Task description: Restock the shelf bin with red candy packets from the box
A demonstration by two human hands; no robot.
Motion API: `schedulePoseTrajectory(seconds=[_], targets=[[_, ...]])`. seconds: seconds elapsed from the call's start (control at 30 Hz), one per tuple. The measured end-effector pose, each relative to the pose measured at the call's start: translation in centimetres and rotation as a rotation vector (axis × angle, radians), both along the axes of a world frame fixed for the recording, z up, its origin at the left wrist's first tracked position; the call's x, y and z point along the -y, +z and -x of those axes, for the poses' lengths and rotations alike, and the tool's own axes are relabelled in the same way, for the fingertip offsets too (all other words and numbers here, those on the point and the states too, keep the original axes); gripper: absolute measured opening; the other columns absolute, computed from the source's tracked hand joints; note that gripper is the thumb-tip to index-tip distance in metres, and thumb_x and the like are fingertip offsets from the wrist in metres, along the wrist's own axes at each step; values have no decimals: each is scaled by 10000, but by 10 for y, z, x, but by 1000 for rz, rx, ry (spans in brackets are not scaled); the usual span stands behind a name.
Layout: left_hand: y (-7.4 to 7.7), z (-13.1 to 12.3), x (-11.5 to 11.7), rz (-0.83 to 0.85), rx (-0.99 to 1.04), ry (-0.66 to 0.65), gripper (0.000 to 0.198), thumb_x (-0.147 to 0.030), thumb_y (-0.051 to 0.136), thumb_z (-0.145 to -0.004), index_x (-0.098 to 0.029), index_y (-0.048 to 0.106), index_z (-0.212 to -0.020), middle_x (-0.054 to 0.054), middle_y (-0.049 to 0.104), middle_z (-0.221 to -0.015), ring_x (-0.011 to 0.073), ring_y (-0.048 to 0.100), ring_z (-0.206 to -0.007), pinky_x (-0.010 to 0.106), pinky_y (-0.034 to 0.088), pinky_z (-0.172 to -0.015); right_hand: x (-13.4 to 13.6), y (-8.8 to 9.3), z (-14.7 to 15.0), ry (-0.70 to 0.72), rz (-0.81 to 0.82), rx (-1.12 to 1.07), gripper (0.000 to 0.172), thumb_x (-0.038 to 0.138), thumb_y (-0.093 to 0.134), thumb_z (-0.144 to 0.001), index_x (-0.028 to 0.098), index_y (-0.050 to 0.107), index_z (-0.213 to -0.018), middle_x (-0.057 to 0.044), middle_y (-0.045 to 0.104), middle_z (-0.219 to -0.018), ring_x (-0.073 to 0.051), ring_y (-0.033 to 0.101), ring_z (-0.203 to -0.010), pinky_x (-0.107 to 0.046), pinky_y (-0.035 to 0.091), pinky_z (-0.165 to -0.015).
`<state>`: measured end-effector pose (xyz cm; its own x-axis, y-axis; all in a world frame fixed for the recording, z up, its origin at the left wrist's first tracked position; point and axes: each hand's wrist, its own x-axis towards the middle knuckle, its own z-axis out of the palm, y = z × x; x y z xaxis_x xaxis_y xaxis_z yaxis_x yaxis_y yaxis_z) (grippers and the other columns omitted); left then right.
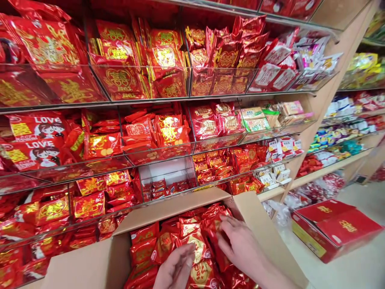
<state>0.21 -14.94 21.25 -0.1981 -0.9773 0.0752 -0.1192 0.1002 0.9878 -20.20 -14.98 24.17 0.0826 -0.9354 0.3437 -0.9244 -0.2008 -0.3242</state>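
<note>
An open cardboard box (171, 210) sits in front of me at the bottom of the view, full of red foil packets (144, 249) with gold double-happiness prints. My right hand (237, 241) reaches into the box, its fingers curled around a red foil packet (215, 237). Just left of it, my left hand (176, 267) hangs over the packets, its fingertips against a packet with a round gold emblem (195, 249). The lower part of my left hand is cut off by the frame edge.
Transparent shelf bins (168, 172) with red, gold and white packaged goods rise directly behind the box. A wooden shelf upright (327, 88) stands at the right. A red gift box (333, 228) and plastic bags (313, 188) lie on the floor at right.
</note>
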Motion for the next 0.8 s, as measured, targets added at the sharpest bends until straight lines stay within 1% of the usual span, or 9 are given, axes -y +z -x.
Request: schedulePoseTrajectory(seconds=[0.13, 0.2, 0.27, 0.4, 0.47, 0.57, 0.63, 0.7, 0.8], targets=[[4, 29, 7, -390, -232, 23, 565, -555, 651, -577, -207, 569, -1014, 76, 633, -979, 181, 625, -716, 276, 477, -602, 1, -2, 2, 24, -39, 26, 242, 180, 369, -846, 147, 609, -854, -126, 600, -1103, -224, 552, -1001, -378, 380, -890], [0, 39, 13, -470, -291, 8, 582, -519, 696, -538, -197, 550, -1001, 45, 624, -857, 157, 616, -659, 258, 451, -591, -1, -3, 1, 61, -58, 33, 235, 316, 488, -799, 164, 598, -941, -135, 512, -1226, -274, 469, -1112, -422, 348, -921], [-5, 46, 17, -512, -355, -3, 613, -510, 712, -521, -191, 521, -1008, 16, 598, -740, 144, 607, -626, 251, 437, -601, -4, -5, 0, 90, -97, 44, 402, 372, 596, -696, 184, 560, -1049, -132, 429, -1304, -311, 388, -1180, -457, 323, -941], [-4, 50, 16, -605, -375, -30, 680, -552, 669, -561, -216, 440, -1106, -12, 574, -660, 126, 579, -517, 248, 420, -547, -13, 2, -2, 135, -121, 118, 439, 252, 599, -640, 204, 535, -1072, -93, 417, -1309, -280, 358, -1200, -452, 304, -973], [5, 44, 14, -548, -323, -73, 547, -539, 631, -624, -213, 502, -1045, -2, 593, -700, 118, 573, -524, 243, 421, -542, -19, 11, -3, 249, -113, 159, 471, 210, 590, -635, 208, 514, -1100, -75, 397, -1326, -254, 331, -1222, -425, 291, -1001], [17, 32, 12, -287, -270, -172, 302, -441, 643, -669, -159, 613, -774, 19, 623, -745, 130, 581, -693, 243, 445, -692, -25, 23, -4, 488, -126, 217, 561, 228, 619, -656, 229, 453, -1192, -43, 339, -1372, -235, 240, -1278, -387, 290, -1023], [19, 26, 12, -206, -309, -79, 269, -413, 666, -653, -161, 627, -737, 22, 647, -768, 145, 580, -762, 251, 449, -759, -26, 21, -9, 487, -49, 340, 597, 277, 623, -692, 240, 405, -1246, -50, 259, -1413, -251, 189, -1298, -415, 281, -1026], [17, 26, 10, -222, -411, 176, 328, -443, 691, -605, -190, 629, -805, 9, 666, -794, 146, 595, -745, 245, 478, -710, -24, 11, -19, 307, 92, 612, 580, 317, 561, -763, 226, 337, -1291, -90, 243, -1414, -252, 240, -1282, -422, 318, -1000], [17, 34, 4, -221, -562, 395, 412, -440, 736, -533, -215, 607, -853, -6, 679, -811, 145, 618, -744, 226, 498, -672, -17, -5, -44, 73, 60, 1091, 450, 387, 441, -838, 198, 379, -1241, -121, 453, -1273, -215, 453, -1146, -335, 449, -875]])
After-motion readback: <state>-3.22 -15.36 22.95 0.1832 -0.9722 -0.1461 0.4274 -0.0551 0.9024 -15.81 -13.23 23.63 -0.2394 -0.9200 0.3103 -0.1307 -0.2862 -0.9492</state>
